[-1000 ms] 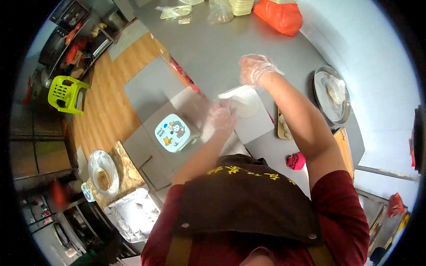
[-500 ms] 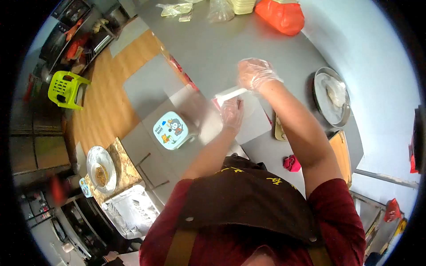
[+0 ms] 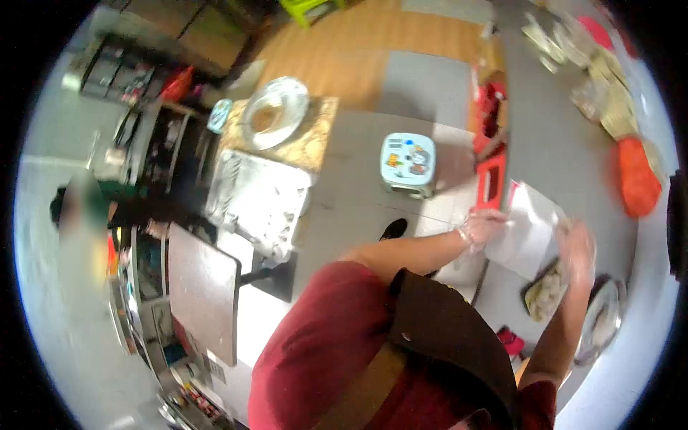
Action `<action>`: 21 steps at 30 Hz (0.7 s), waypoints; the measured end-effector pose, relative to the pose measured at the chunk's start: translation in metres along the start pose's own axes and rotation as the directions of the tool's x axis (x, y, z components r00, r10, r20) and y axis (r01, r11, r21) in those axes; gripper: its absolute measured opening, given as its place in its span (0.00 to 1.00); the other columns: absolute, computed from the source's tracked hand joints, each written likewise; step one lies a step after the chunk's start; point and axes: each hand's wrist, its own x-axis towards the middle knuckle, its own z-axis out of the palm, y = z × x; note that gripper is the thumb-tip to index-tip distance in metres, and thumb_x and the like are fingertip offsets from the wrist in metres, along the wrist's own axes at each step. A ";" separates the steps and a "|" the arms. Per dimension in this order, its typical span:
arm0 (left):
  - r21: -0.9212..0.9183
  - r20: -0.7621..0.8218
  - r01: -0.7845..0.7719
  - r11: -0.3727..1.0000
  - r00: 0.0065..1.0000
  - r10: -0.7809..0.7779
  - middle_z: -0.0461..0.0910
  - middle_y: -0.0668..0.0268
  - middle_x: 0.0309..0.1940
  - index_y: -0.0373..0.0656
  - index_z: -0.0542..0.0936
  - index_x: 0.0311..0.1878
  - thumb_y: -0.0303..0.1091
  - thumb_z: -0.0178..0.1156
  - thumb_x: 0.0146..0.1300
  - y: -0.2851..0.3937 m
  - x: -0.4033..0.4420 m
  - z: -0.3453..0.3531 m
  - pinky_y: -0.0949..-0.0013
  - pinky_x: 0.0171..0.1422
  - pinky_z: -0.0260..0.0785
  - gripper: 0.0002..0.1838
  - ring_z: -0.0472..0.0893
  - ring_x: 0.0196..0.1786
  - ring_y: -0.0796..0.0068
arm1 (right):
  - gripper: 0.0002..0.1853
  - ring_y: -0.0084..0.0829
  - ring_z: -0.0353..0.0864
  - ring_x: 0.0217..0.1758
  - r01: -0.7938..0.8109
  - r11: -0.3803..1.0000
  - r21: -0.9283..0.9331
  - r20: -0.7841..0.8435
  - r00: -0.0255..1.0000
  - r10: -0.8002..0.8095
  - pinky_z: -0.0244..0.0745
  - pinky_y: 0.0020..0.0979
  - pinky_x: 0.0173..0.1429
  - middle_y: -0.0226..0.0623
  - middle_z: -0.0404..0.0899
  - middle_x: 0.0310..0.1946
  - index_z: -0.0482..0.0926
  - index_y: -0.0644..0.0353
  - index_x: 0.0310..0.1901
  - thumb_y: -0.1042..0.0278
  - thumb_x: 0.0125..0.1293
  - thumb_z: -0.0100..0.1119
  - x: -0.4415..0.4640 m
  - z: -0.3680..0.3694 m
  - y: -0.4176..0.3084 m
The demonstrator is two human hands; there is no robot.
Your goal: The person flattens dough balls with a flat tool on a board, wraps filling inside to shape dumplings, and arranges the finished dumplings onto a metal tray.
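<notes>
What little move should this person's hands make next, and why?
Perhaps the left hand should steady the white sheet: it is at the sheet's left edge, while the right hand, blurred, is across from it, near the tray of pale pieces.

A blue stool (image 3: 408, 161) with cartoon figures on its top stands on the floor (image 3: 344, 68). Near it, a marbled table (image 3: 322, 136) holds 1 round basin (image 3: 294, 107) with something brown inside; a white tray (image 3: 258, 204) lies just beside. Part of 1 green chair (image 3: 304, 8) shows at the top edge. A brown tabletop (image 3: 204, 287) is at lower left, near 1 blurred person (image 3: 118, 193). At right, 1 red bag (image 3: 638, 179) sits beside stacked containers (image 3: 616, 107).
</notes>
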 end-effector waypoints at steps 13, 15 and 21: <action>-0.383 -0.819 -0.356 0.852 0.558 -0.135 0.79 0.63 0.39 0.39 0.78 0.46 0.23 0.59 0.59 -0.044 -0.166 -0.338 0.69 0.42 0.75 0.11 0.79 0.38 0.71 | 0.35 0.55 0.67 0.58 0.060 0.998 -0.002 -0.403 0.913 -0.056 0.62 0.45 0.61 0.57 0.67 0.58 0.57 0.66 0.66 0.54 0.63 0.54 -0.054 0.168 -0.026; 0.124 -0.863 -0.254 0.959 0.449 0.230 0.79 0.61 0.40 0.39 0.79 0.44 0.26 0.57 0.59 -0.080 -0.183 -0.410 0.67 0.47 0.73 0.10 0.79 0.42 0.69 | 0.32 0.52 0.66 0.59 0.053 0.991 -0.122 -0.302 0.949 -0.088 0.60 0.44 0.63 0.54 0.68 0.57 0.63 0.67 0.62 0.54 0.63 0.54 -0.047 0.150 -0.046; -0.016 -0.934 0.292 0.956 0.336 -0.119 0.70 0.69 0.61 0.49 0.71 0.59 0.31 0.53 0.61 0.006 -0.266 -0.487 0.69 0.68 0.58 0.21 0.67 0.64 0.72 | 0.25 0.50 0.70 0.57 0.197 0.954 -0.228 -0.263 0.930 -0.255 0.63 0.43 0.61 0.49 0.74 0.52 0.71 0.64 0.55 0.61 0.57 0.56 -0.032 0.124 -0.187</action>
